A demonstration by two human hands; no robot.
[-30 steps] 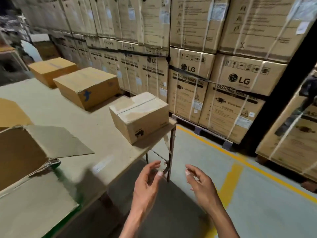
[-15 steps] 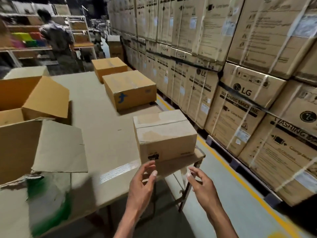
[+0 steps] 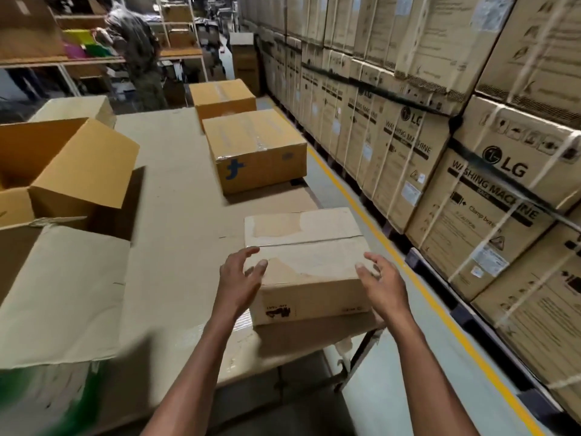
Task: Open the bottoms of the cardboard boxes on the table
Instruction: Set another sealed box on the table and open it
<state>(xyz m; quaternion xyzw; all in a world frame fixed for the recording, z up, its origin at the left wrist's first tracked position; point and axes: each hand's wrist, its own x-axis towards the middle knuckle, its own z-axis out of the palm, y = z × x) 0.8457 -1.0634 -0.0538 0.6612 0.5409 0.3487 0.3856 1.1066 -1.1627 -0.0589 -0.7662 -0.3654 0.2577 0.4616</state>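
Reaching for a sealed box perched at the table corner, neither hand holding it

Left hand (image 3: pixel 240 278) and right hand (image 3: pixel 379 283) flank the small taped box (image 3: pixel 306 262), fingers spread and loosely curved; neither grip has closed, though the left fingertips appear to be at the box's near top edge. The box sits at the near right corner of the table (image 3: pixel 176 215), its right side close to the edge above the aisle floor (image 3: pixel 408 388). Risk, as judged: turning it over to reach the bottom could swing it past the edge and drop it, since support there is thin. The tape seam (image 3: pixel 314 242) across the top is intact; an uneven two-handed hold may let the smooth card slip. Two further sealed boxes (image 3: pixel 257 149) stand well behind, and an open carton (image 3: pixel 63 171) crowds the left, limiting room to rotate inward
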